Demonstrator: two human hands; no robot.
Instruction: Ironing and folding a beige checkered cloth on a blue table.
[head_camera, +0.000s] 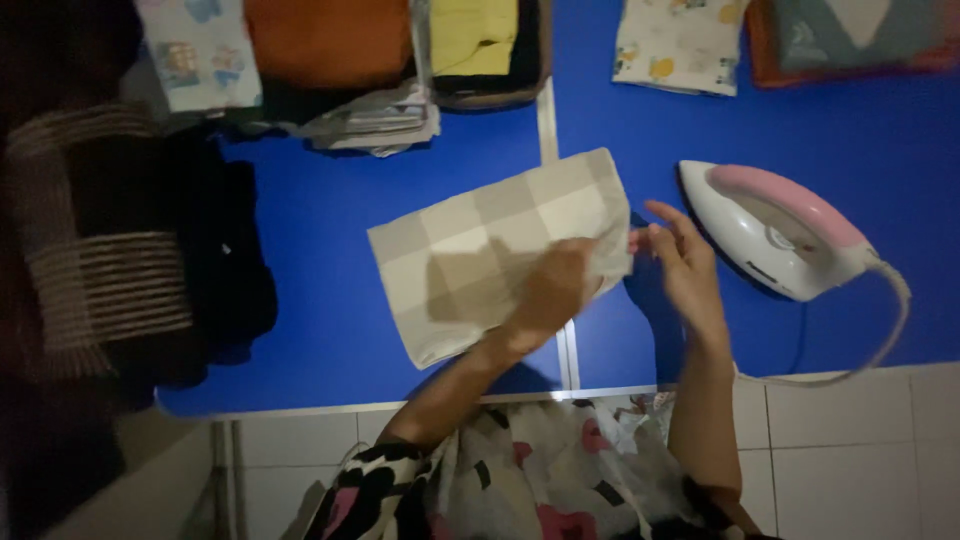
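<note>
The left hand (555, 290) pressed flat, fingers spread, on the checked cloth (490, 250) lying on the blue counter (320, 200). The right hand (680, 255) pinched the cloth's right edge. The iron (775, 230) stood just beside it; a careless sweep could probably brush its soleplate.

Your left hand (555, 290) presses flat on the folded beige checked cloth (490, 250) lying on the blue table (320, 220), while your right hand (685, 265) pinches its right edge beside the pink-and-white electric iron (775, 230).
</note>
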